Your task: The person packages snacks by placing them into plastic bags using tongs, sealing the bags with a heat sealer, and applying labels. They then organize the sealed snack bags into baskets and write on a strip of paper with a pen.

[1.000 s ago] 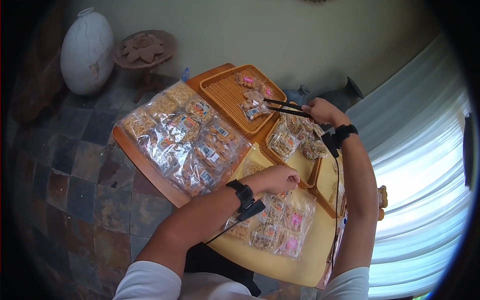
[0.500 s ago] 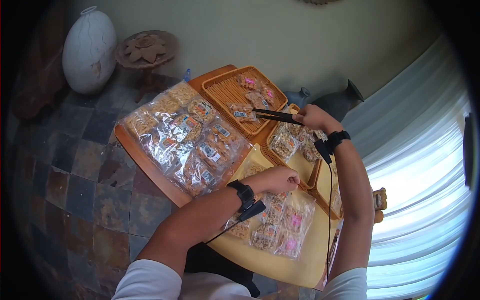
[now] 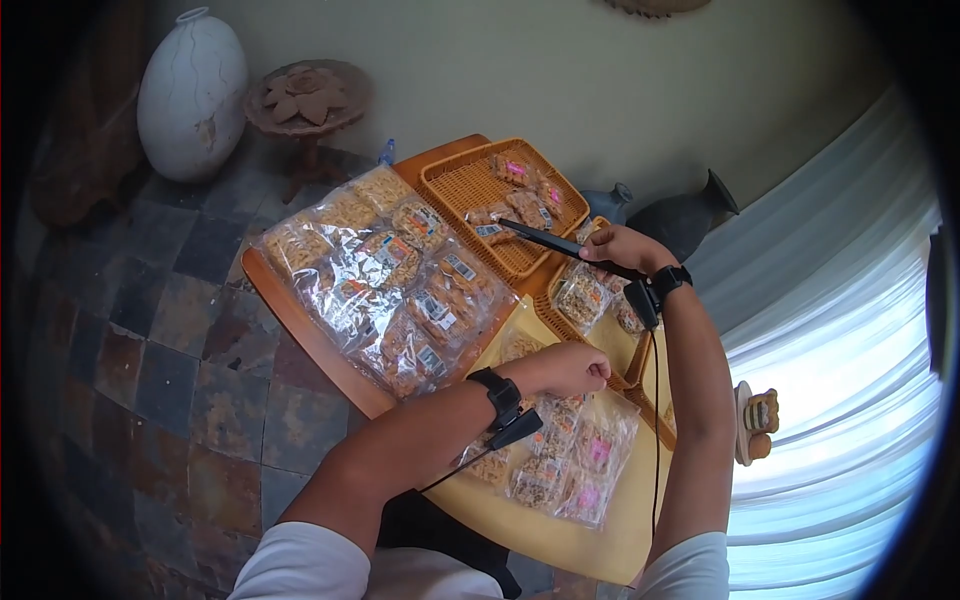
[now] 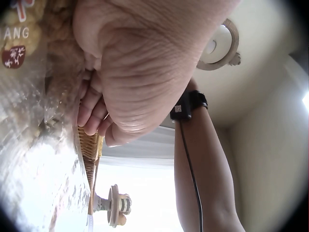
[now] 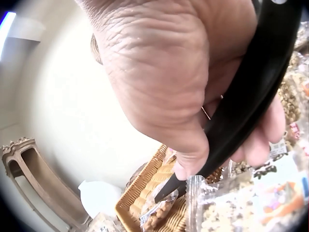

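My right hand (image 3: 628, 250) grips black tongs (image 3: 545, 238), whose tips reach a small clear snack pack (image 3: 488, 220) in the upper wicker basket (image 3: 450, 192). In the right wrist view, thumb and fingers wrap the tongs (image 5: 241, 104) and the tips touch a pack (image 5: 158, 215) in the basket. The left hand (image 3: 570, 368) has loosely curled fingers and holds nothing, over the bagged snacks (image 3: 540, 480) on the yellow surface. In the left wrist view the left hand (image 4: 140, 72) is beside clear wrapping (image 4: 38, 140); whether they touch is unclear.
Large clear bags of snacks (image 3: 380, 270) cover the table's left part. A second basket (image 3: 560, 318) with nut packs stands below the right hand. Beyond are dark vases (image 3: 685, 215), a white vase (image 3: 192, 100), a carved stand (image 3: 308, 100) and a white curtain (image 3: 810, 400).
The tongs' tips have shifted left and their arms look closer together. Two packs that overlapped in the upper basket now lie side by side. The left hand keeps its pose; the head view has shifted slightly.
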Tool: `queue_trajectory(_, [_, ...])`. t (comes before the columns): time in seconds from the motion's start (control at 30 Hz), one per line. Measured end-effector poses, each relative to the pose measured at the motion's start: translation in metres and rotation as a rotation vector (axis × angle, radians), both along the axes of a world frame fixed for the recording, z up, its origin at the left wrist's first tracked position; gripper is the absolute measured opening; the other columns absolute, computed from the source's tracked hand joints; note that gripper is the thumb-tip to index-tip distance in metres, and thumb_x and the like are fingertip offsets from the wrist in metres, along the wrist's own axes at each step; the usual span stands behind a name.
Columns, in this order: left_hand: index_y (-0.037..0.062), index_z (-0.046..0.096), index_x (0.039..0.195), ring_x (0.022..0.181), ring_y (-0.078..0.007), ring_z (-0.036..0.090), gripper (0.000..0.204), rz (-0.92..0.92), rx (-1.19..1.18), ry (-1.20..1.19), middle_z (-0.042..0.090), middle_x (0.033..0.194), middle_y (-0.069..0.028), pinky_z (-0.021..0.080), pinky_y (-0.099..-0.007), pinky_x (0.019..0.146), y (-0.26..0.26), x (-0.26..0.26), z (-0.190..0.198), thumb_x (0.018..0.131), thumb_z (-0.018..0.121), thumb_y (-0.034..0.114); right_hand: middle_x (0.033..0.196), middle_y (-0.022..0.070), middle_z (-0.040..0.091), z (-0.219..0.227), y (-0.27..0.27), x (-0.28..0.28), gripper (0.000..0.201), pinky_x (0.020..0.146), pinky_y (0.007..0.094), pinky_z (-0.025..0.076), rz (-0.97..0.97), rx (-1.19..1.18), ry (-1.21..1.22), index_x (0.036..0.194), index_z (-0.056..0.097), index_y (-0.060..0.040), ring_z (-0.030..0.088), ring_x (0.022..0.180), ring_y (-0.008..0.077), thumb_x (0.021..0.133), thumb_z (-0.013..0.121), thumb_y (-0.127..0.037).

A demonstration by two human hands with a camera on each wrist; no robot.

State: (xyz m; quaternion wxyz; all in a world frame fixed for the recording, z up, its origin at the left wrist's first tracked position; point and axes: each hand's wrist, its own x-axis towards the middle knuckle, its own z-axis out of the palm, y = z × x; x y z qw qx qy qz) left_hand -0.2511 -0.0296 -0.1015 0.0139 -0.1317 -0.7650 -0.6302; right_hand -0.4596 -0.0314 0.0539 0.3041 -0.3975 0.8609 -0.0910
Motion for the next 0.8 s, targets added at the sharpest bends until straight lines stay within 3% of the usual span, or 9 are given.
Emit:
queue_trajectory(0.03, [-0.0001,0.072,0.124,0.107,-0.0203,0.074,0.035,0.002,-0.002,0.008,0.077,0.113,-0.0113,0.058,-0.0332,0.093,0.0,0.0,0.0,0.1,0.072,0.026,0.074,0.003,0.071,0.0,-0.001,0.0,0.03,0.063,0.0314,0.055,-0.083,0.015,-0.103,0.091,0.075,-0.0031,0.065,0.064,0.0136,0.105,0.073,-0.029])
queue_trajectory(0.13, [-0.0001,0.072,0.124,0.107,-0.0207,0.075,0.036,0.001,0.003,-0.008,0.077,0.113,-0.0115,0.058,-0.0336,0.094,0.001,-0.001,0.0,0.101,0.072,0.027,0.075,0.0038,0.072,0.0,-0.007,-0.002,0.025,0.06,0.0291,0.056,-0.075,0.008,-0.213,0.094,0.075,-0.0039,0.066,0.063,0.0133,0.105,0.073,-0.026])
queue_trajectory(0.43, [-0.0004,0.071,0.126,0.107,-0.0206,0.075,0.038,-0.003,-0.039,0.01,0.077,0.114,-0.0119,0.058,-0.0339,0.094,0.0,0.0,0.002,0.101,0.072,0.027,0.071,0.0015,0.069,-0.021,-0.024,-0.008,0.025,0.053,0.0288,0.05,-0.055,-0.062,-0.212,0.09,0.076,-0.0049,0.061,0.056,0.0107,0.103,0.076,-0.026])
queue_trajectory(0.8, [-0.0009,0.071,0.125,0.106,-0.0195,0.074,0.036,-0.009,-0.009,0.004,0.077,0.112,-0.0112,0.058,-0.0329,0.091,0.0,0.002,0.002,0.101,0.072,0.026,0.078,-0.0016,0.071,-0.007,-0.006,0.006,0.025,0.057,0.0259,0.05,-0.156,-0.2,-0.305,0.089,0.072,-0.009,0.062,0.064,0.0066,0.106,0.073,-0.028])
